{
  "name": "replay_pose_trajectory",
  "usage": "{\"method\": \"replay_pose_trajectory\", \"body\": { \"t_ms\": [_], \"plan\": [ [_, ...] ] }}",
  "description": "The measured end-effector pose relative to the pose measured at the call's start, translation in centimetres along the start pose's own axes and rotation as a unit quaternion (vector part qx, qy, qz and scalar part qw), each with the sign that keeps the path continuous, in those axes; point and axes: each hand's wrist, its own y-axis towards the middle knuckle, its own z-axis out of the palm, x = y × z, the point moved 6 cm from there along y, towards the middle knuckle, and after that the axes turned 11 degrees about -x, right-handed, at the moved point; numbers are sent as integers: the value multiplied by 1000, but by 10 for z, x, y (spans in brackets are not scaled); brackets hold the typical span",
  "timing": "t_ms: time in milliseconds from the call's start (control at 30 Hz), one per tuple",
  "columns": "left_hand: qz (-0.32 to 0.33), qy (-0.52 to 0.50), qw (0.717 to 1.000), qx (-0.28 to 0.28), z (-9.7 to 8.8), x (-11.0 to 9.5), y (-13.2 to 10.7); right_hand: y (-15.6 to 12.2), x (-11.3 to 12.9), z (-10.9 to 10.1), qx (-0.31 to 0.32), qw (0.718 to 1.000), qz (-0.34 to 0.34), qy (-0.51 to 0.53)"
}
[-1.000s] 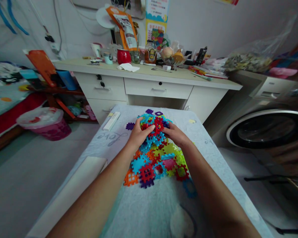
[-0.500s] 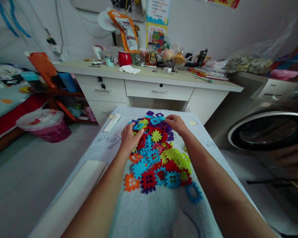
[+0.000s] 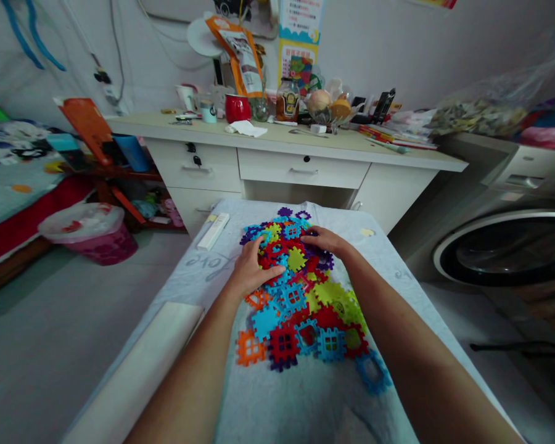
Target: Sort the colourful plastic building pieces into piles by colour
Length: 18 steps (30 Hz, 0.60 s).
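A heap of flat plastic interlocking blocks [image 3: 292,297] with toothed edges, in red, blue, yellow-green, orange and purple, is spread on the cloth-covered table [image 3: 314,401]. My left hand [image 3: 252,268] rests at the heap's left side, thumb and fingers spread apart over the blocks. At the far right side, my right hand [image 3: 326,240] touches the purple and blue blocks with its fingers stretched out; its thumb is hidden. Nearest me lie an orange window-shaped block [image 3: 248,348] and a blue ring-shaped block [image 3: 374,372]. I see no block lifted in either hand.
A white stick-like box [image 3: 213,231] lies at the table's far left, and a long white board [image 3: 143,364] along its left edge. Behind stands a cluttered desk [image 3: 305,171]. A washing machine [image 3: 504,185] is on the right, a pink bin [image 3: 92,237] on the left.
My left hand has shifted toward me and right, its thumb now farther over the heap. My right hand has lowered and reached inward onto the blocks. The view has turned slightly left.
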Motion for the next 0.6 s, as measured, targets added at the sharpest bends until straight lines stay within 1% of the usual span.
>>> {"method": "replay_pose_trajectory", "body": {
  "t_ms": [67,167,200,267,367,467,533,600],
  "plan": [
    [-7,-35,999,-16,0,1,2,-14,1,-2,34,999,11,24],
    [-25,-80,996,-43,2,6,5,-38,1,-1,81,988,49,123],
    [-30,-93,994,-53,3,8,6,-45,2,-1,85,983,54,154],
    [-38,-125,989,-74,4,13,8,-57,9,-2,83,978,38,187],
    [-62,-185,974,-112,4,21,12,-69,30,-3,79,981,-32,177],
    [-92,-235,956,-148,3,30,15,-79,59,-7,50,986,-123,102],
    [-106,-259,945,-170,0,32,17,-88,82,-7,48,978,-193,64],
    [-110,-284,934,-186,-2,32,18,-97,102,-4,78,962,-254,68]
  ]
}}
